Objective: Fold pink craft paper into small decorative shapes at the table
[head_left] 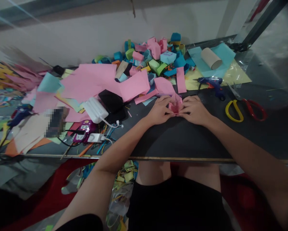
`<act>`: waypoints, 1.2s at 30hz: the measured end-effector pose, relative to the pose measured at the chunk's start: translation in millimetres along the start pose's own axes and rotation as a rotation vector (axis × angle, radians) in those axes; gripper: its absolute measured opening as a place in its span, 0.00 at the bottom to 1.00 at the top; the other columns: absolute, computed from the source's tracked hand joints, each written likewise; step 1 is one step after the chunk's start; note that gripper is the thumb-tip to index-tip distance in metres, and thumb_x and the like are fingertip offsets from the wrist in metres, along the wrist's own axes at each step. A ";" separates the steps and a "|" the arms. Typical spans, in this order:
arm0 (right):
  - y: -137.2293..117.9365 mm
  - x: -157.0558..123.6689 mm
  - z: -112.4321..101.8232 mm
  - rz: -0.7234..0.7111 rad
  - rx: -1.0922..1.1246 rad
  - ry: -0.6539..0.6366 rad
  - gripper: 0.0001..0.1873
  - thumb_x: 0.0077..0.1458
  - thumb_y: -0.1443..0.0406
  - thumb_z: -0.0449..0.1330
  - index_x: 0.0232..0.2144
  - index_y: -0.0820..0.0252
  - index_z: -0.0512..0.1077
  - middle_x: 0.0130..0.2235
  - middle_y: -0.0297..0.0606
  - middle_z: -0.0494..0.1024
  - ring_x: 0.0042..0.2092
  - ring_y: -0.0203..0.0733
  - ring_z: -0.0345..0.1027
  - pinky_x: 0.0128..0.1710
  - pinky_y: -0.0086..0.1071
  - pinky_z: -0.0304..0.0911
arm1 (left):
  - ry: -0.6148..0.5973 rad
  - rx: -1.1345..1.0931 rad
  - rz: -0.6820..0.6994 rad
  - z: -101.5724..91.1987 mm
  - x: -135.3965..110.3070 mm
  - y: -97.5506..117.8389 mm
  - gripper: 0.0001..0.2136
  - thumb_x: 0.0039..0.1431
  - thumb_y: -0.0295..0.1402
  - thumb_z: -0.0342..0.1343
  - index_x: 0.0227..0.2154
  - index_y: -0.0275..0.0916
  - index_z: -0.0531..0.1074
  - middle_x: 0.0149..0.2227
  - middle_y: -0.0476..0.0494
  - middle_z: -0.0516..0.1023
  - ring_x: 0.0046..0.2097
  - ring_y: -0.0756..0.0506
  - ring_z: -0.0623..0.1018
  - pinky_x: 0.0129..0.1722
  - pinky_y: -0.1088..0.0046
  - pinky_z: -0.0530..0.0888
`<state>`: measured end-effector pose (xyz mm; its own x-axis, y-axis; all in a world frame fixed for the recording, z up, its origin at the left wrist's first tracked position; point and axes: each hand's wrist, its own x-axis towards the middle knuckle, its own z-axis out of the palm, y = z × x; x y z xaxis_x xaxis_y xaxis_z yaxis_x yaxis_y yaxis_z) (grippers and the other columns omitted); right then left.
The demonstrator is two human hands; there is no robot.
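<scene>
The pink piece (176, 108) is between the two hands, low over or on the table (172, 142). The left hand (159, 111) and right hand (194, 110) pinch its sides, thumbs and fingers nearly together at the edge closest to the person. Uneven pulling could skew the fold or tear the paper; pressing too hard could flatten the hollow. That hollow seems to face up and toward the person, while a narrower flap points away, so the long axis probably runs outward, toward the pink sheet (163, 85).
</scene>
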<state>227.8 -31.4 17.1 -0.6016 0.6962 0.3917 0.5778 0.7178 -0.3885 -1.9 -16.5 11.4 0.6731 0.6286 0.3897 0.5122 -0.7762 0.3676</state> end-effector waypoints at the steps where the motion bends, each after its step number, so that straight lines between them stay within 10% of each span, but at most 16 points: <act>1: -1.1 0.3 -0.2 -0.003 -0.001 -0.004 0.14 0.62 0.59 0.62 0.25 0.48 0.82 0.32 0.33 0.83 0.46 0.48 0.69 0.51 0.47 0.53 | 0.003 0.002 0.012 1.0 -0.3 -0.4 0.06 0.61 0.37 0.64 0.30 0.46 0.84 0.51 0.42 0.77 0.59 0.39 0.71 0.59 0.53 0.69; 24: -6.6 -0.1 1.5 0.056 -0.020 0.026 0.10 0.59 0.61 0.64 0.25 0.55 0.77 0.33 0.37 0.78 0.44 0.48 0.66 0.49 0.47 0.52 | 0.053 0.102 0.029 2.6 -0.9 3.4 0.07 0.65 0.34 0.59 0.33 0.41 0.80 0.46 0.40 0.76 0.57 0.37 0.71 0.58 0.51 0.68; 30: -2.2 -4.8 -5.0 0.057 -0.115 0.034 0.22 0.48 0.47 0.71 0.41 0.53 0.82 0.64 0.44 0.68 0.62 0.64 0.56 0.56 0.56 0.54 | -0.015 0.020 0.101 1.0 -2.5 0.0 0.05 0.65 0.33 0.58 0.37 0.42 0.79 0.51 0.40 0.74 0.57 0.38 0.70 0.59 0.52 0.67; 36: 1.7 -5.5 -12.1 -0.012 -0.056 0.037 0.28 0.50 0.43 0.67 0.48 0.50 0.79 0.64 0.43 0.68 0.63 0.63 0.57 0.60 0.57 0.50 | 0.010 0.044 0.098 -2.3 -4.2 -5.8 0.10 0.55 0.21 0.54 0.33 0.42 0.78 0.52 0.41 0.74 0.59 0.38 0.69 0.61 0.50 0.66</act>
<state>238.7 -34.0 24.4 -0.5888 0.6865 0.4267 0.6012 0.7248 -0.3364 -8.9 -14.5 9.5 0.7157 0.5499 0.4305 0.4673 -0.8352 0.2899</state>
